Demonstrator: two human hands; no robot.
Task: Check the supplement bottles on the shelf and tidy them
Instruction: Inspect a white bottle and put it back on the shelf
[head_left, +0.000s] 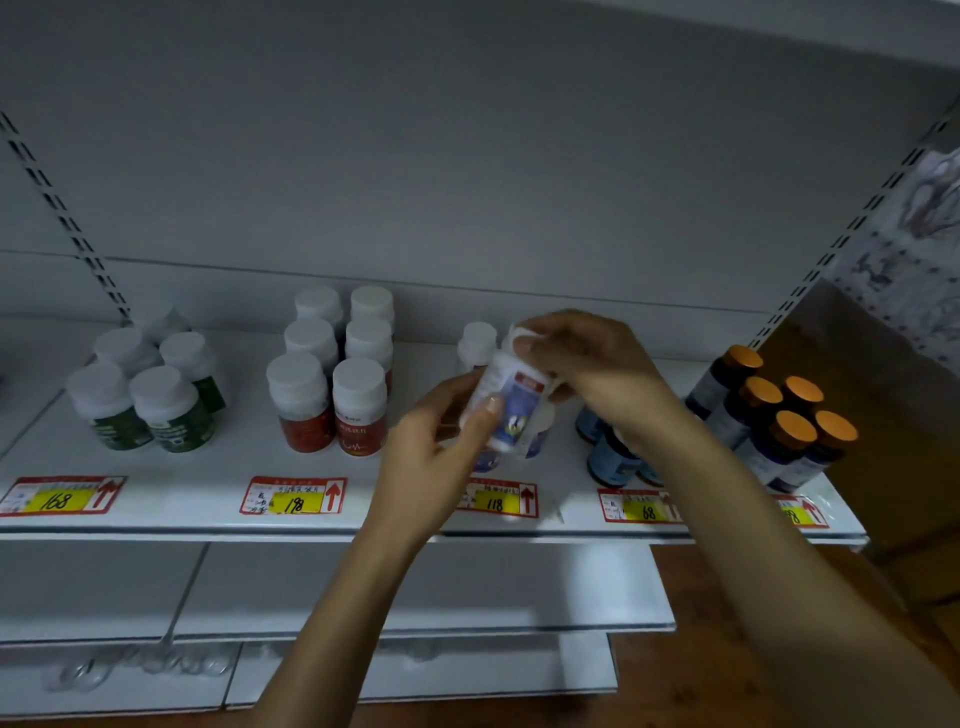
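**Risks.** Principal: the held bottle (511, 410), tilted and raised off the shelf at centre frame, hangs directly over its own row. The right hand (587, 358) wraps the cap end. The left hand (431, 457) pinches the lower body between thumb and fingers. If the cap loosens under that grip, or the pinch slips on the smooth label, the bottle would likely fall onto the bottles below (537, 441) and topple them.

Secondary: the right forearm crosses just above the blue-label bottles (610, 460), centre right. A lowered arm could push them off the front edge.

Lesser: the light is dim, so small print may be misread.

**Surface and room.** A grey back panel (467, 156) fills the upper frame, with slotted uprights (62, 208) at either side. The white shelf (218, 467) spans the middle. Lower shelves (519, 587) sit beneath it, and wooden floor (675, 675) shows at lower right.

The other groups stand upright:
- green-label bottles (150, 410) at left
- red-label bottles (332, 400) at centre left
- orange-capped bottles (779, 421) at right

Price tags (293, 496) line the front edge.
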